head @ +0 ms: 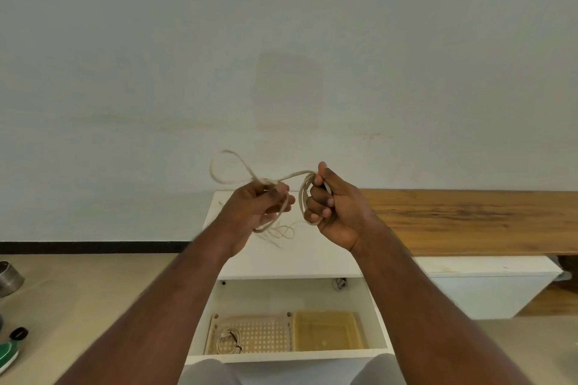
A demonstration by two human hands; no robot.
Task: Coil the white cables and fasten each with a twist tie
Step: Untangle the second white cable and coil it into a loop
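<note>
Both hands are raised above a white cabinet top (312, 256). My right hand (331, 206) grips a small coil of white cable (302, 197) whose loops hang beside its fingers. A strand runs left from the coil to my left hand (256, 206), which pinches it. Beyond that hand the cable rises in a free loop (219, 166) against the wall. More slack hangs below my left hand. Thin twist ties (283, 233) lie on the cabinet top under the hands.
Below, an open white drawer (281, 356) holds a perforated beige tray (259, 336) with a coiled, tied cable (228, 342) and a yellow bin (327, 333). A wooden bench top (469, 219) extends right. A metal can (9, 278) and a green object (7, 353) sit on the floor at left.
</note>
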